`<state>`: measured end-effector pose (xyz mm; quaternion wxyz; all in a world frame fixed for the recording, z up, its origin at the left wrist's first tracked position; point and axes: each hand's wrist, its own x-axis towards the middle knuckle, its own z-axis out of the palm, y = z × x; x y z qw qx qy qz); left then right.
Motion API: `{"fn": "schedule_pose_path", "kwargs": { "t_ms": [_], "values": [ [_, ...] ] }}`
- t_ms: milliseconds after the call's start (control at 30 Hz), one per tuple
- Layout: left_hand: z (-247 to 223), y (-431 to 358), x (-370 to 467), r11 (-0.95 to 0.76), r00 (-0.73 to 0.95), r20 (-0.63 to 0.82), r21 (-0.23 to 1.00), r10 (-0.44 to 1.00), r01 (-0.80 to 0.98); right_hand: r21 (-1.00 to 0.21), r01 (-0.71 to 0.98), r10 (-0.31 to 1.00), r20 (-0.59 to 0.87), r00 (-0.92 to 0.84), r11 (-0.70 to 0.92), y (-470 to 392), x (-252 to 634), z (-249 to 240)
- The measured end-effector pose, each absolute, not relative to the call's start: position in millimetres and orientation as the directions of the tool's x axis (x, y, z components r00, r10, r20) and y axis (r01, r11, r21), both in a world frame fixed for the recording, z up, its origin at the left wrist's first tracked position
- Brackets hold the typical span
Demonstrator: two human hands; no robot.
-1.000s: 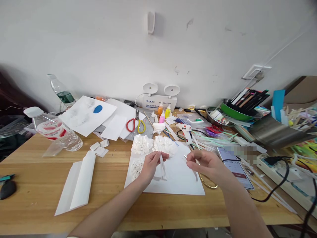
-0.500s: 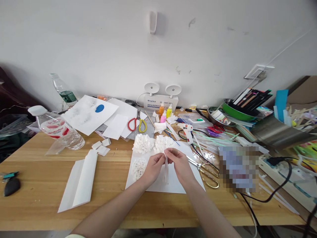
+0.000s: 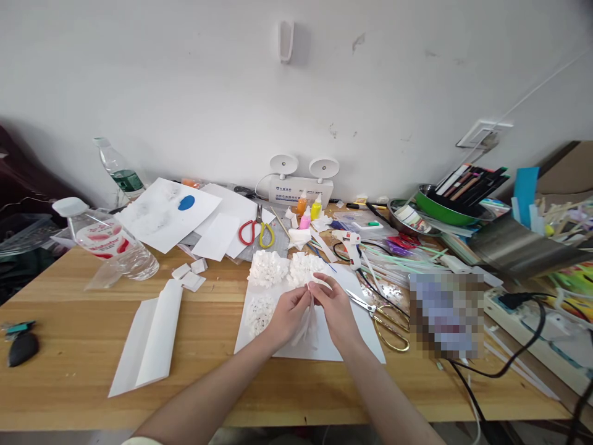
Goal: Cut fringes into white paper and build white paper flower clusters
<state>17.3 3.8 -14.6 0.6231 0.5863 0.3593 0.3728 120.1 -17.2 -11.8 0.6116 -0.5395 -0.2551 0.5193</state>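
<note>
My left hand (image 3: 291,310) and my right hand (image 3: 332,304) meet over a white sheet of paper (image 3: 324,346). Both are closed, pinching the top of a thin, translucent white strip (image 3: 306,329) whose loose ends hang down between them; whether it is paper or plastic I cannot tell. Two ruffled white clusters (image 3: 267,269) lie side by side at the sheet's back edge, just beyond my fingers. A flatter, speckled white cluster (image 3: 261,314) sits left of my left hand. Gold-handled scissors (image 3: 391,326) rest to the right, their blades pointing toward my right hand.
A glue gun (image 3: 350,245) stands behind my right hand, its cord running right. Red-and-yellow-handled scissors (image 3: 257,230) lie at the back. A water bottle (image 3: 111,240) and a folded white paper (image 3: 152,340) are on the left. A power strip (image 3: 537,334) with black cables borders the right.
The hanging strip has spread wider and swung toward the left. My right hand's fingers have lifted and straightened slightly, while both hands stay in about the same place.
</note>
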Motion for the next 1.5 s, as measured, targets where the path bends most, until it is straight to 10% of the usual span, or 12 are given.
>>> {"fn": "schedule_pose_path", "kwargs": {
  "t_ms": [700, 900, 1000, 1500],
  "values": [
    [-21.3, 5.5, 17.0, 0.017, 0.54, 0.003, 0.999, 0.842, -0.031, -0.947, -0.313, 0.913, -0.191, 0.361, -0.075, -19.4, 123.8, -16.7],
    [-17.5, 4.5, 16.4, 0.076, 0.517, -0.058, 0.997, 0.854, -0.013, -0.976, 0.214, 0.81, 0.102, 0.578, -0.03, 0.7, 199.7, -14.5],
    [-18.3, 4.0, 16.7, 0.09, 0.511, -0.068, 0.996, 0.857, -0.018, -0.696, 0.654, 0.782, 0.216, 0.585, -0.297, 19.4, 262.0, -21.8],
    [-21.6, 5.5, 17.3, 0.107, 0.515, -0.072, 0.993, 0.854, -0.039, -0.57, 0.7, 0.831, 0.053, 0.554, -0.43, 62.7, 300.4, -42.8]
  ]
}}
